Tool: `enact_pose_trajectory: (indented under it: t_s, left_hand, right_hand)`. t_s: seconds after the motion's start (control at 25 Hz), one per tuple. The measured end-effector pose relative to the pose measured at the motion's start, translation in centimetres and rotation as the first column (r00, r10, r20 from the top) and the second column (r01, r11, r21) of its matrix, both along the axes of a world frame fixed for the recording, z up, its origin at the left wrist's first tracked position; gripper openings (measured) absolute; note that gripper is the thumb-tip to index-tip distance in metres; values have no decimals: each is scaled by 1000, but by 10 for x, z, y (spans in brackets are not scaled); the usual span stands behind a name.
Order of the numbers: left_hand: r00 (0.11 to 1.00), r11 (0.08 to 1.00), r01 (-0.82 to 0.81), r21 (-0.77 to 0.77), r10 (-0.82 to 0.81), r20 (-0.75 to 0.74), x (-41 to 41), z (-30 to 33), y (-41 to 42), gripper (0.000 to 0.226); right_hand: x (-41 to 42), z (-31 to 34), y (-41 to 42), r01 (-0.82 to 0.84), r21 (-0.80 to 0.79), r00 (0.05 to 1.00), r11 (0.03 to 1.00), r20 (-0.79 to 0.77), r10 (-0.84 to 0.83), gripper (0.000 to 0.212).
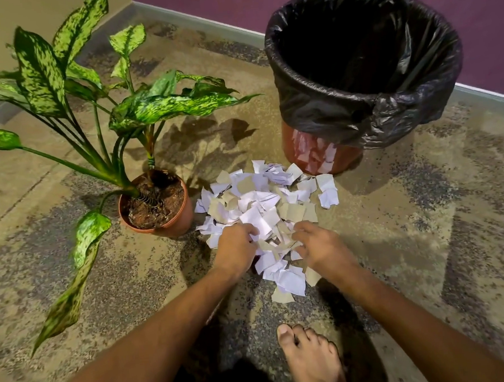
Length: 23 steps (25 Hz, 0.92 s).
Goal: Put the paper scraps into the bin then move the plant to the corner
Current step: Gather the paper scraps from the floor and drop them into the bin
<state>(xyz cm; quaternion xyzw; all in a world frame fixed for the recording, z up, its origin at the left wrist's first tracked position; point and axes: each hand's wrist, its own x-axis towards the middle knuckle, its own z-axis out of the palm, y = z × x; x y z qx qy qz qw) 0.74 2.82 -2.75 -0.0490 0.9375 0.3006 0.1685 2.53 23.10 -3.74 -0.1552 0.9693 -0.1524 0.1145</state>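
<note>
Step one, gathering: my left hand (237,245) and right hand (319,242) curl into the paper scraps (263,207), grasping some. Next: lift to bin (361,66).

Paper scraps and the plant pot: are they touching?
Cannot tell. In the head view the paper scraps reach the plant pot edge, with no clear gap or contact.

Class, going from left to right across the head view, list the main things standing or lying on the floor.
Plant → paper scraps → bin.
</note>
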Motion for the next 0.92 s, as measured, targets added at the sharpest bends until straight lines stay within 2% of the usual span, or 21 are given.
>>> enact_pose_trajectory:
  t_s: [0.2,0.36,0.48,0.52,0.6,0.68,0.72,0.76,0.8,0.84,0.88,0.92]
  left_hand:
    - [997,999,24,-27,-26,-76,-2,8,-5,19]
    - [988,998,50,-36,-54,-147,-2,19,-2,13]
    - [977,999,29,-35,-35,-209,-3,27,0,12]
    - [974,999,31,-42,-40,-223,-3,30,0,12]
    - [966,996,58,-62,-72,-249,-3,33,-1,13]
    - [956,989,110,-96,-132,-261,-2,35,-1,14]
    - [951,985,132,-110,-157,-267,-1,36,0,14]
    - [949,981,147,-125,-176,-262,-1,38,1,14]
    - [946,978,159,-134,-190,-264,-1,39,3,14]
    - [943,974,173,-148,-207,-260,-2,41,4,14]
    - [933,969,193,-154,-230,-276,-3,41,5,15]
    - [923,962,218,-164,-258,-286,-3,44,6,16]
  right_hand:
    - [0,33,14,86,-126,965,988,-235,-114,16]
    - [0,68,21,200,-209,930,957,-268,-253,17]
    - [-4,111,22,160,-394,884,905,-351,-309,15]
    - [-2,123,19,112,-404,863,908,-413,-290,13]
    - [-20,160,23,-6,-413,765,911,-589,-262,10]
    - [-54,203,34,-124,-318,614,940,-769,-179,10]
    - [-59,208,35,-105,-276,570,955,-804,-170,11]
    - [-66,208,36,-81,-288,486,954,-847,-214,14]
    - [-56,194,40,-54,-298,493,953,-838,-234,16]
    - [-24,167,43,75,-322,725,944,-633,-273,18]
    - [24,110,39,132,-283,865,950,-434,-250,20]
    - [70,41,20,200,-156,871,967,-424,-249,21]
